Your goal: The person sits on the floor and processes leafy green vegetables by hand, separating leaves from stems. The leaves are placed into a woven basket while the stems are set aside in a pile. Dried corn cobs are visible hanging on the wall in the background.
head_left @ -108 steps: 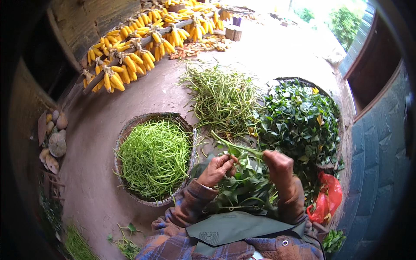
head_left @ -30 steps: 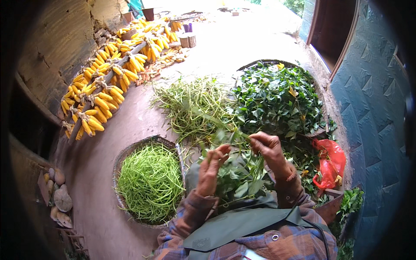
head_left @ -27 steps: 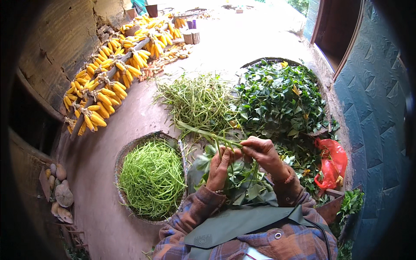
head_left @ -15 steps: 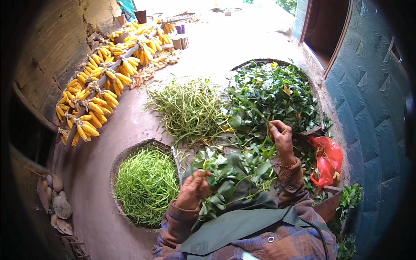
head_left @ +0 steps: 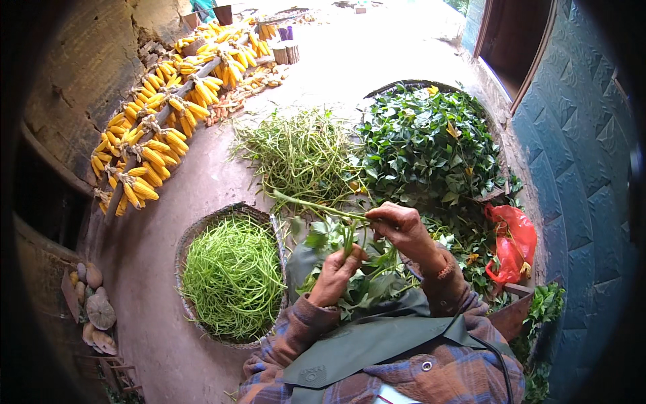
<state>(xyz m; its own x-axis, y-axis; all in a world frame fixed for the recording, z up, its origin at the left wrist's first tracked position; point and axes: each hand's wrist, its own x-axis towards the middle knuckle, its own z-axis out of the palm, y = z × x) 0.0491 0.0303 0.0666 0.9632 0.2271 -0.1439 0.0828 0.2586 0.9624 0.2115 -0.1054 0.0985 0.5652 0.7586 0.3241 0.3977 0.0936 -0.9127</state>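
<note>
We have both hands at work over the lap. Right hand [head_left: 398, 225]: thumb and fingers pinched shut on one end of a long green stem [head_left: 313, 205], which runs out leftward in front of the stalk pile [head_left: 303, 155]. Left hand [head_left: 336, 275]: fingers curled closed, just below the right, gripping short green pieces [head_left: 348, 237] that stick up from the fist; we can't tell exactly how many. Leafy greens [head_left: 373, 286] lie on the lap beneath, over the dark green apron [head_left: 367, 343]. Left of the lap, a basket [head_left: 277, 237] is heaped with thin green strands [head_left: 235, 279]; ahead on the right is a big leaf heap [head_left: 431, 145], with a red plastic bag [head_left: 515, 242] nearer. We'd judge the step in hand as stripping or splitting the stem; the next move seems to call for a steady right pinch while the left draws pieces away.
</note>
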